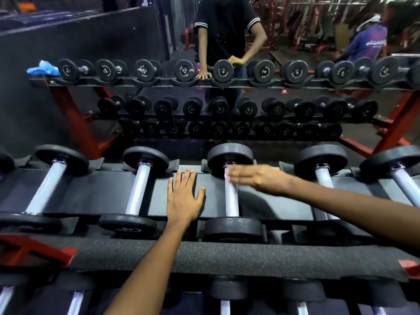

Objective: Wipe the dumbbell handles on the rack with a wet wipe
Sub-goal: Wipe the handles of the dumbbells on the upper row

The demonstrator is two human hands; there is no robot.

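— What do we see of the fingers?

— On our left hand [184,198] the fingers [185,178] lie straight and spread, flat on the black tray of the rack [109,192], between two dumbbells, grasping nothing. Our right hand [254,178] is blurred; its fingers [236,173] look stretched out over the upper end of the dumbbell handle [231,196], perhaps touching it, though we cannot be sure. They appear released rather than clenched.

— And the wet wipe?

— We cannot make one out in either hand; the blur hides whatever might sit under the right fingers.

— Any writing we can read?

— The dumbbell heads in the mirror [141,42] carry pale lettering and numbers, reversed and too small for us to read. The near weight plate [127,223] has embossed marks, also illegible. A reflected purple shirt [370,42] bears white script.

— Further out?

— The handle lies on the top tier, between its two black heads, just right of our left hand. More chrome handles flank it. A crumpled blue bag [43,68] sits at the reflected rack's left end.
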